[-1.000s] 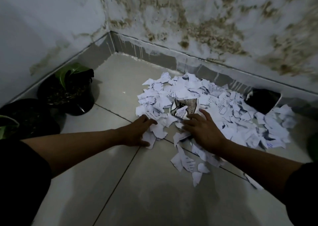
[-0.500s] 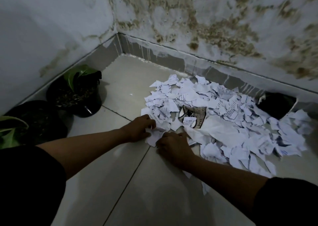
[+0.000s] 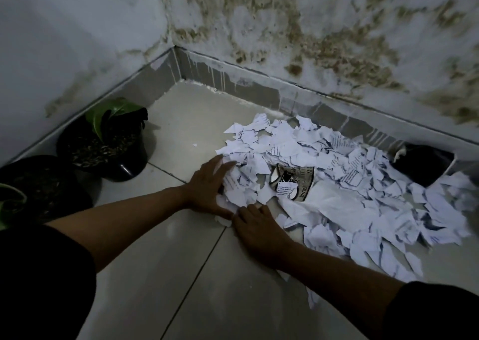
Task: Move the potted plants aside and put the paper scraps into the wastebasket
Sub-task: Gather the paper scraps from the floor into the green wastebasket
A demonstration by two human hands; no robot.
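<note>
Right now the heap of torn white paper scraps point(image 3: 324, 184), some printed with text, lies spread on the pale tiled floor point(image 3: 181, 288) against the grey skirting of the back wall, its long axis running from the near-left edge out toward the far right. Both hands sit at that near-left edge: the left hand point(image 3: 207, 184) lies flat with fingers straight and spread wide, pressing against the left flank of the heap, while the right hand point(image 3: 259, 228) rests palm down just beside it at the near edge, fingers extended over a few loose scraps; neither hand grips anything. The bulk of the paper therefore lies ahead and to the right of both hands, and the right hand is the nearer one to it. A dark crumpled printed wrapper point(image 3: 295, 184) sits in the middle of the heap, just beyond the right hand. The dark wastebasket point(image 3: 422, 166) lies at the far right end of the heap by the wall, well apart from both hands, so gathered scraps would likely have to travel rightward along the heap's length. Two black potted plants point(image 3: 103, 148) with green leaves stand aside at the left wall, apart from the paper.
</note>
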